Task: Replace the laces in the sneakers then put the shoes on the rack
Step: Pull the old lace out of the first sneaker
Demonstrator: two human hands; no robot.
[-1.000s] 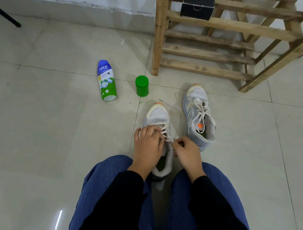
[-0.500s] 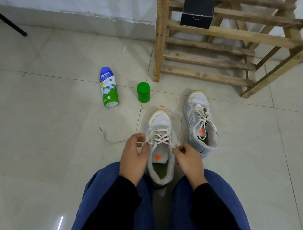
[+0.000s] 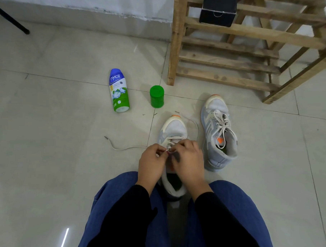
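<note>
Far left, a black rod (image 3: 12, 20) slants down to the grey tiled floor (image 3: 44, 174) near the wall.

A Nycil powder bottle (image 3: 119, 90) lies on its side on the floor. Just to its right, and apart from it, stands a green plastic cap (image 3: 156, 96).

One free end of a pale lace (image 3: 123, 149) trails leftward across the tiles from the near sneaker (image 3: 174, 129). This grey-and-white shoe stands toe-away between the person's knees, which are in blue jeans (image 3: 238, 210).

The left hand (image 3: 152, 165) is over the shoe's eyelets, fingers curled, thumb and forefinger pinching the lace at the crossing. The right hand (image 3: 189, 162) meets it fingertip to fingertip, its fingers curled tight on the same lace. The exact pinch is partly hidden behind its knuckles. Both arms wear black sleeves (image 3: 216, 219). The lace's other end loops out past the toe on the right side.

The second sneaker (image 3: 218, 133) stands just beside the first, not touching it. It is fully laced, with an orange tab showing on the tongue.

Behind it, well apart from both shoes, is the wooden slatted rack (image 3: 228, 62). A black box (image 3: 217, 11) sits on an upper slat. Both sneakers are on the floor, not on the rack.
</note>
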